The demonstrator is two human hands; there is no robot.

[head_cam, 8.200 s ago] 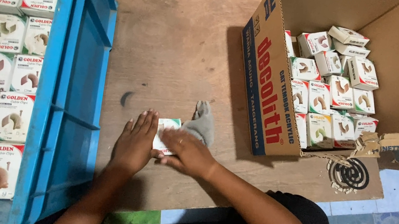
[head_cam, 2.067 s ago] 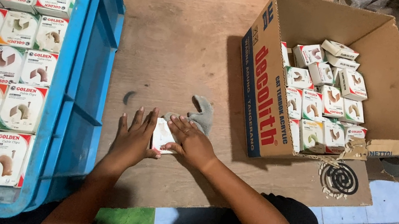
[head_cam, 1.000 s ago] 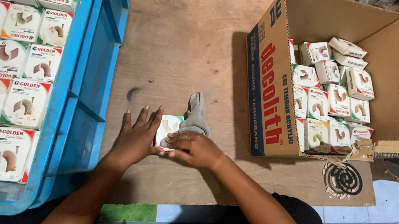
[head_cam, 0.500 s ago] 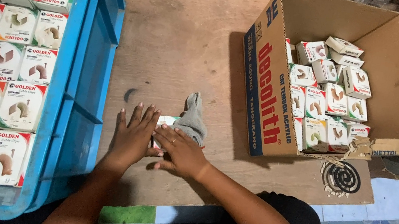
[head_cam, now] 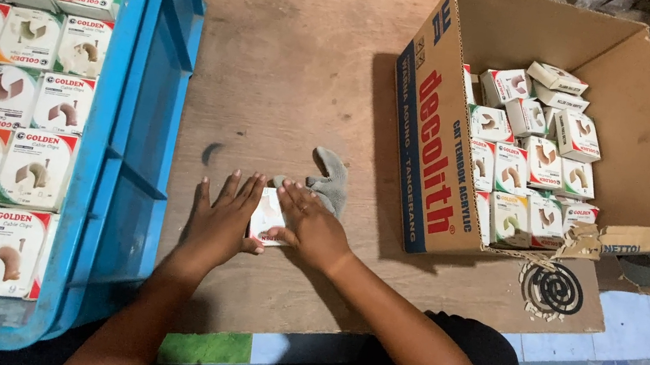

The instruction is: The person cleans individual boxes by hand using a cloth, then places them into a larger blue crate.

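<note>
Both my hands rest on the wooden table around one small white carton. My left hand lies flat with its fingers spread, its thumb side against the carton's left edge. My right hand covers the carton's right side, fingers pressing down on it. Most of the carton is hidden between the two hands. A grey cloth glove lies on the table just beyond my right hand.
A blue plastic crate at the left holds neat rows of small white cartons. A brown cardboard box at the right contains several loose white cartons. A black coil lies by the table's right corner. Tiled floor shows below.
Both hands have stayed on the small carton at the same spot. The fingers have shifted slightly on it. The view has drifted a little.
</note>
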